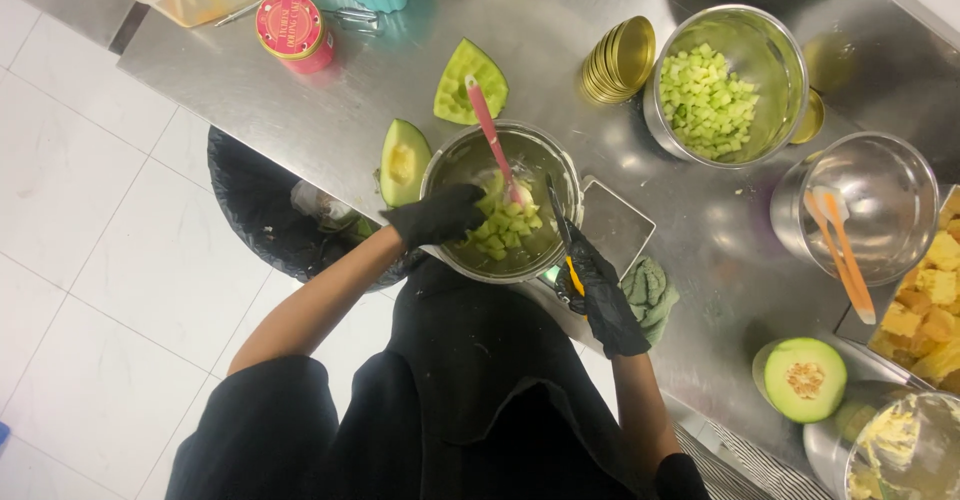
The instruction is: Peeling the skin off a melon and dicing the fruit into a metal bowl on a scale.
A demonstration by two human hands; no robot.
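Black gloves are covering both hands. The left hand [437, 216] is resting over the near rim of a steel mixing bowl [455, 165], its fingers curling down onto the edge and holding it. The right hand [600, 295] is sitting just beside the bowl's right side, fingers clamped on a knife [562, 230] with a yellow handle and a dark blade that is pointing up across the rim; most of the handle is hidden inside the glove.

Pale green melon cubes [503, 228] are lying in the bottom of the bowl, and a pink spatula [490, 135] is leaning among them, its head partly buried. A small scale [615, 225] is showing under the bowl, half covered by it. A green cloth [652, 292] is lying next to the right wrist.

On the counter [400, 80], a melon wedge [403, 162] is sitting just left of the bowl, with scored rind [468, 85] beyond it. A black bin bag [255, 210] is hanging at the counter's edge, its contents hard to make out.

Farther right, a halved melon [805, 380] is lying cut side up, a second bowl [745, 50] is holding more green cubes, and a stack of gold lids [620, 60] is leaning beside it. An orange-fruit tray [930, 310] is cut off by the frame.
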